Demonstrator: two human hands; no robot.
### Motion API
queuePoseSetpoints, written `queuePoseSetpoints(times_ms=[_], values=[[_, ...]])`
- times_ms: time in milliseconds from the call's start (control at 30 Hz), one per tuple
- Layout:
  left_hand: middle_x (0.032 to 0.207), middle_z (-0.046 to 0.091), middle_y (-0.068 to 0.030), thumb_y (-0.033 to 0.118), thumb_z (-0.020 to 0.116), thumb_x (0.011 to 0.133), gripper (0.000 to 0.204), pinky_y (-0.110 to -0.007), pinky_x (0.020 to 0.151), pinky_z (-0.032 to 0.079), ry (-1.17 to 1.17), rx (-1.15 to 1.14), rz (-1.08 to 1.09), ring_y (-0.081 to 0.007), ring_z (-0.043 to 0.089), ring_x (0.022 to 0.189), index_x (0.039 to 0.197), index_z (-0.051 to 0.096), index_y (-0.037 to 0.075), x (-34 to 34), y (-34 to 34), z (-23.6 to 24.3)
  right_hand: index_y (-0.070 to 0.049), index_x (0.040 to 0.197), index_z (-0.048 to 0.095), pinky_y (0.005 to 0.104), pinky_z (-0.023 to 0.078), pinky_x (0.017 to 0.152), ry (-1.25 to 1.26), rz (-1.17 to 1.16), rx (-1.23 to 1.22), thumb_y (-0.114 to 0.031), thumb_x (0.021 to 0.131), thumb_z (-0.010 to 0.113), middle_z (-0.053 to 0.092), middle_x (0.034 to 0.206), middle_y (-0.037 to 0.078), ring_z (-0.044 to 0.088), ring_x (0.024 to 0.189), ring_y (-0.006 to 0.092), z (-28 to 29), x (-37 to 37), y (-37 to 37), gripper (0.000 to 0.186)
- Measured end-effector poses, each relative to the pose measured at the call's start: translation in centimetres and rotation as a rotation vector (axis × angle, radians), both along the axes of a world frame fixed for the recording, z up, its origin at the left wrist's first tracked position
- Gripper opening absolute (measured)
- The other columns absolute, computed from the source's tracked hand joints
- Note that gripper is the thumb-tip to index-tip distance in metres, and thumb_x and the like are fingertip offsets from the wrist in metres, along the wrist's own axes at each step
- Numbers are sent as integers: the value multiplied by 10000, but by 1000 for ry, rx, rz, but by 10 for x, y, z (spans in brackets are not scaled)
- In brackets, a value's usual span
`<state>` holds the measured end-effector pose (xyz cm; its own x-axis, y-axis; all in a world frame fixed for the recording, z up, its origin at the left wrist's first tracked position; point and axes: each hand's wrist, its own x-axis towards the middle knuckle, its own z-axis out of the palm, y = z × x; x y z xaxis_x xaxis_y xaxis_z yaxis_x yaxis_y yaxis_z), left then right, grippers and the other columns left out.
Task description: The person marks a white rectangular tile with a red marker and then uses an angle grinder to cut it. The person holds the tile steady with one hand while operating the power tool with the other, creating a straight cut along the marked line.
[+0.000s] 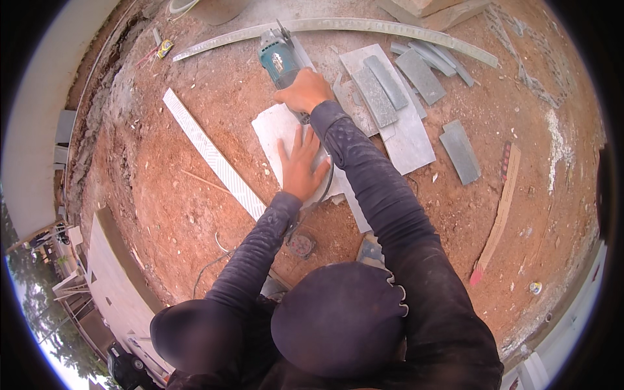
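Well, from my remote seat I see pale lettering on the teal-and-black handheld angle grinder [278, 60]; a small yellow packet [165, 48], toward ten o'clock from the right hand [305, 91], bears marks too small for me to read. That hand wraps the grinder's rear body, hiding part of it, and I see its disc [283, 28] nearly edge-on. A dark, rounded, cloth-covered shape [338, 318] at six o'clock blocks my lower view, and the dark right sleeve [370, 169] covers some of the ground.

The grinder's head points to eleven o'clock from its grip. At six o'clock from the right hand, the left hand [300, 162] presses flat, fingers spread and grasping nothing, on a pale, broken-edged flat tile [268, 130], which shows mostly toward its ten o'clock. Grey rectangular tile pieces [378, 101] lie near the right hand's three o'clock.
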<state>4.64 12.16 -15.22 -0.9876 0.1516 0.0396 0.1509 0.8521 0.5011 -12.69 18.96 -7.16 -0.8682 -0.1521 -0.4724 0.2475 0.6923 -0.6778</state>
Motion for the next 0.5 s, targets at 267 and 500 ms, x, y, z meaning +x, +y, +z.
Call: queuePoseSetpoints(times_ms=[267,500], values=[[1561,355,-166,248,643,870,697,-676,1136,-6,-22,3,-22,-368,187,1500,1489,386,55,-1,-1,3,10,1066,704,386,551,902,2,-19,5,-330,644,814,697,1127,210,684,1055,341,2,-3,-2,553],[1559,360,-168,247,643,867,702,-678,1133,-9,-5,6,-19,-372,194,1497,1492,386,59,-1,-1,1,18,1073,700,387,553,900,2,-7,14,-343,646,810,698,1124,213,684,1054,338,2,-1,0,570]])
